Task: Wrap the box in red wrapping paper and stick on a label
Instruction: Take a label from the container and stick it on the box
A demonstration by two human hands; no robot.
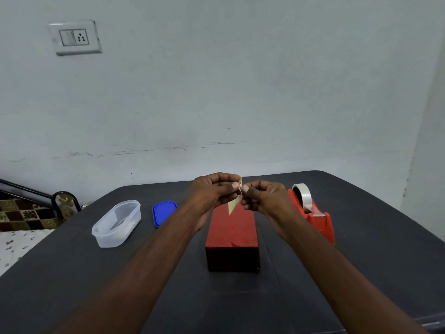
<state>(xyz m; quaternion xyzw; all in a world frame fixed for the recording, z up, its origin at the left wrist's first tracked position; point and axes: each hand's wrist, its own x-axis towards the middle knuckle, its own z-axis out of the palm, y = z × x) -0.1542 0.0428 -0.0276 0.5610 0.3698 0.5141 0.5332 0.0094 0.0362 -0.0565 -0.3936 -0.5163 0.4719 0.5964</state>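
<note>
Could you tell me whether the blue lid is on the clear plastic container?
No, the blue lid lies flat on the table beside the open clear plastic container.

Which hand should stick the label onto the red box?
Probably the right hand: its grip pinches the label just above the red box, while the left hand seems to be peeling the backing.

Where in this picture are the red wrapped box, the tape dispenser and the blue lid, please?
red wrapped box (231, 227): head view, on its top face.
tape dispenser (317, 221): head view, on its red body below the roll.
blue lid (164, 212): head view, on the middle of its flat top.
</note>
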